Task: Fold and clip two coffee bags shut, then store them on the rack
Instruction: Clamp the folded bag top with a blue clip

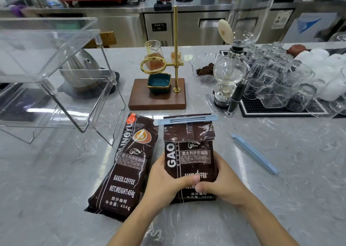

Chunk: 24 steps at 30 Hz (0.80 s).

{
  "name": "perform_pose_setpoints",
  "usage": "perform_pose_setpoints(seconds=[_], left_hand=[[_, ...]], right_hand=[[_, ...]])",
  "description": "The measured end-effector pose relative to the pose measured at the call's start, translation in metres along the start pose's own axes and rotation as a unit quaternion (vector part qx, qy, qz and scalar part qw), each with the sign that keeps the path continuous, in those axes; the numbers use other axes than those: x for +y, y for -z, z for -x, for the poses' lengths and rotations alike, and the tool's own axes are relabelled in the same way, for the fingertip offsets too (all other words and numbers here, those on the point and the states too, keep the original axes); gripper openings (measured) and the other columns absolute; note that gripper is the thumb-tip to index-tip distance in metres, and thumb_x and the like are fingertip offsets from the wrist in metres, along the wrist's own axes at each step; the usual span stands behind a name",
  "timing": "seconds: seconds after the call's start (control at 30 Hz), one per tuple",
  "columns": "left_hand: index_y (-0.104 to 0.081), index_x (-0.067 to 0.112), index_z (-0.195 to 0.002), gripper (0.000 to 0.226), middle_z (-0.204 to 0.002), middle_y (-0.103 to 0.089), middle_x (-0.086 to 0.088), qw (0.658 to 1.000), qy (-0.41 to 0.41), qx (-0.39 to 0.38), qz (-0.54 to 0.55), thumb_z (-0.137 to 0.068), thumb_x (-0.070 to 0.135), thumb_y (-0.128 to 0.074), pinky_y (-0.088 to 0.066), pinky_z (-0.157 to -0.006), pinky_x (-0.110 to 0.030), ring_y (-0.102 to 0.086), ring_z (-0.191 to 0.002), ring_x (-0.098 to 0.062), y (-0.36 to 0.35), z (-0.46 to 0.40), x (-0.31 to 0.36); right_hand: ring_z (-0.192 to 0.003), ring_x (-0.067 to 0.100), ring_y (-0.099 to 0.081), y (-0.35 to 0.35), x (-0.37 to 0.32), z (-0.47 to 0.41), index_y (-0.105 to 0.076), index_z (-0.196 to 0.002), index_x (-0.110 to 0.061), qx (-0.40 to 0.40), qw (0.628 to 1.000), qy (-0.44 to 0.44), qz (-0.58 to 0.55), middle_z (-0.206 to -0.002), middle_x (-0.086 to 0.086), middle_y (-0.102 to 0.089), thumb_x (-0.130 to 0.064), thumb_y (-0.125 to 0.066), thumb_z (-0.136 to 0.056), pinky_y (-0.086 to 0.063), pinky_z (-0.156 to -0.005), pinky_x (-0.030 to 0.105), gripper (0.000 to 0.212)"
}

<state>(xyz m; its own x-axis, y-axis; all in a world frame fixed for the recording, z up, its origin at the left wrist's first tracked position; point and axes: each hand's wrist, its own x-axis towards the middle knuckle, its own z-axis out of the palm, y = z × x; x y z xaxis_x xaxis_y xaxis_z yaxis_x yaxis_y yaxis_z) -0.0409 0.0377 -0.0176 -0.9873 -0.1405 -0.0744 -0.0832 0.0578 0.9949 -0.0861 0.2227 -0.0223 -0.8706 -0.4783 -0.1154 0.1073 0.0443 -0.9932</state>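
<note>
A dark brown coffee bag (189, 152) stands in front of me, its top folded over and held by a light blue clip (185, 119). My left hand (164, 182) and my right hand (222, 182) grip its lower half from both sides, thumbs meeting on the front. A second brown coffee bag (123, 167) lies flat on the counter to the left, its top unclipped. Another light blue clip (254, 154) lies loose on the counter to the right. The clear acrylic rack (56, 73) stands at the left.
A brass pour-over stand on a wooden base (159, 98) sits just behind the bags. A glass siphon brewer (228, 77) and a black mat with several upturned glasses (280, 88) are at the right. A metal kettle (80, 69) shows through the rack.
</note>
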Motion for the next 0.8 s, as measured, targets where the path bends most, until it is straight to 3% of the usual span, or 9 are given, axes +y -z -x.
perform_pose_setpoints(seconds=[0.23, 0.4, 0.57, 0.7, 0.8], left_hand=[[-0.071, 0.024, -0.107, 0.044, -0.1, -0.08, 0.006, 0.999, 0.029, 0.013, -0.034, -0.069, 0.024, -0.093, -0.06, -0.08, -0.023, -0.075, -0.094, -0.009, -0.006, -0.001, 0.003], [-0.075, 0.02, -0.105, 0.032, -0.1, -0.081, 0.004, 0.997, 0.062, 0.034, 0.032, -0.077, 0.029, -0.087, -0.057, -0.072, -0.016, -0.076, -0.093, -0.014, -0.008, 0.008, 0.008], [-0.075, 0.026, -0.105, 0.035, -0.104, -0.08, -0.001, 0.99, 0.089, 0.051, 0.1, -0.079, 0.049, -0.079, -0.061, -0.084, -0.037, -0.076, -0.098, -0.018, -0.007, 0.016, 0.018], [-0.074, 0.036, -0.097, 0.042, -0.097, -0.08, 0.009, 0.989, 0.085, 0.093, 0.075, -0.079, 0.071, -0.06, -0.06, -0.075, -0.029, -0.077, -0.088, -0.008, -0.007, 0.024, 0.032], [-0.074, 0.032, -0.093, 0.046, -0.092, -0.08, 0.009, 0.99, 0.056, 0.125, 0.044, -0.078, 0.073, -0.058, -0.06, -0.077, -0.034, -0.076, -0.085, -0.007, -0.003, 0.03, 0.041]], right_hand=[[-0.104, 0.027, -0.072, -0.004, 0.003, 0.0, -0.063, -0.12, -0.009, 0.058, 0.998, -0.03, -0.017, -0.111, 0.011, -0.076, -0.024, -0.09, -0.062, -0.057, -0.086, 0.032, 0.065], [-0.103, 0.033, -0.072, -0.013, -0.001, 0.007, -0.071, -0.114, -0.014, 0.07, 0.992, -0.053, -0.094, -0.11, 0.015, -0.077, -0.017, -0.085, -0.07, -0.059, -0.082, 0.034, 0.047], [-0.103, 0.04, -0.071, -0.026, -0.013, 0.016, -0.07, -0.115, -0.01, 0.091, 0.985, -0.054, -0.139, -0.11, 0.02, -0.075, -0.014, -0.085, -0.068, -0.058, -0.088, 0.05, 0.049], [-0.097, 0.03, -0.075, -0.042, -0.032, 0.02, -0.075, -0.103, -0.024, 0.118, 0.979, -0.061, -0.157, -0.106, 0.01, -0.078, -0.038, -0.083, -0.076, -0.062, -0.075, 0.036, 0.031], [-0.095, 0.027, -0.076, -0.051, -0.046, 0.022, -0.075, -0.103, -0.023, 0.141, 0.978, -0.057, -0.145, -0.103, 0.008, -0.079, -0.055, -0.07, -0.076, -0.06, -0.079, 0.041, 0.042]])
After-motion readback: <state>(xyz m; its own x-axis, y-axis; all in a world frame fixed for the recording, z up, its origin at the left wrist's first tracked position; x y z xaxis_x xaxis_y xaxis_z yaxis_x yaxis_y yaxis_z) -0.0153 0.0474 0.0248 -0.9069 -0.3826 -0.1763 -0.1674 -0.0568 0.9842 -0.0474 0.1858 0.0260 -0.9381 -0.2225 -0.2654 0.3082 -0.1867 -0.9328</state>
